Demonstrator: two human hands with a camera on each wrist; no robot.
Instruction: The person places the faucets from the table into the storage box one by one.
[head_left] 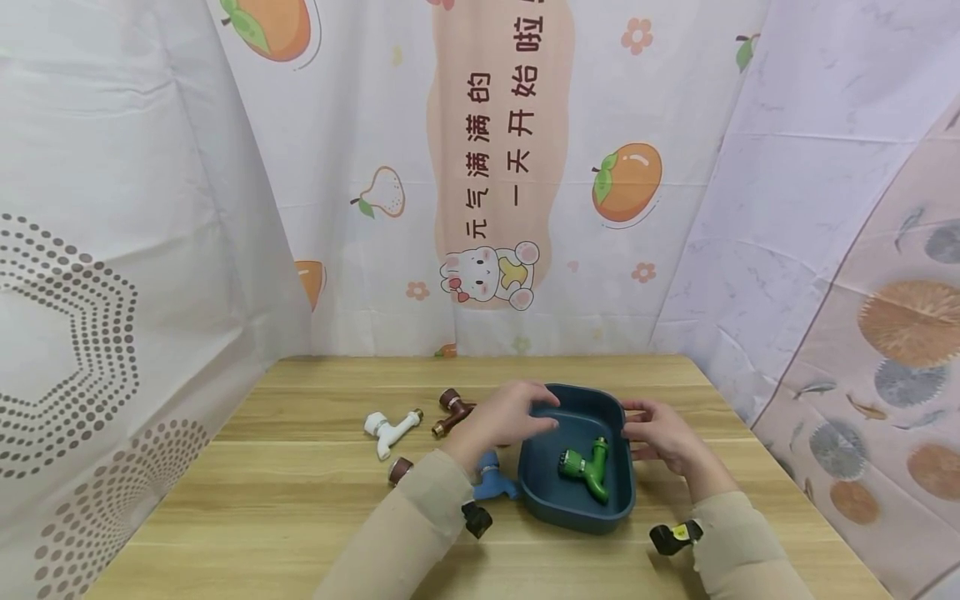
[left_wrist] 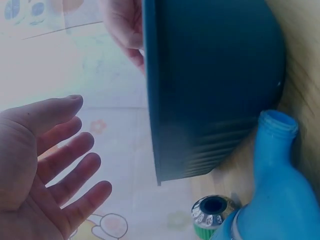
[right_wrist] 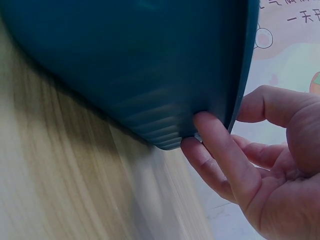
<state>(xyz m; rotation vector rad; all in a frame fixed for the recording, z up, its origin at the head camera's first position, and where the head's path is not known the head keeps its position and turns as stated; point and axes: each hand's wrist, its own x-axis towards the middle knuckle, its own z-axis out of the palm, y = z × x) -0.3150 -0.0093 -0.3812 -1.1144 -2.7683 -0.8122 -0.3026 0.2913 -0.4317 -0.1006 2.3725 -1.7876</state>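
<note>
A dark blue plastic basin (head_left: 577,518) stands on the table with a green tap (head_left: 592,471) lying inside. At its right side my right hand (head_left: 663,437) holds the wall near the rim, fingers against the outside and thumb by the edge, as the right wrist view shows. Over the basin's left rim is my left hand (head_left: 513,417), fingers apart and holding nothing; in the left wrist view that hand (left_wrist: 50,160) is clear of the basin wall (left_wrist: 210,90). A blue tap (head_left: 492,479) lies left of the basin, partly hidden by the left forearm.
A white tap (head_left: 392,431) and a brown tap (head_left: 452,410) lie on the wooden table (head_left: 247,500), left of the basin. Another brown piece (head_left: 400,471) shows beside the left sleeve. A silver-and-green tap end (left_wrist: 210,212) appears behind the blue tap. Printed curtains (head_left: 375,275) surround the table.
</note>
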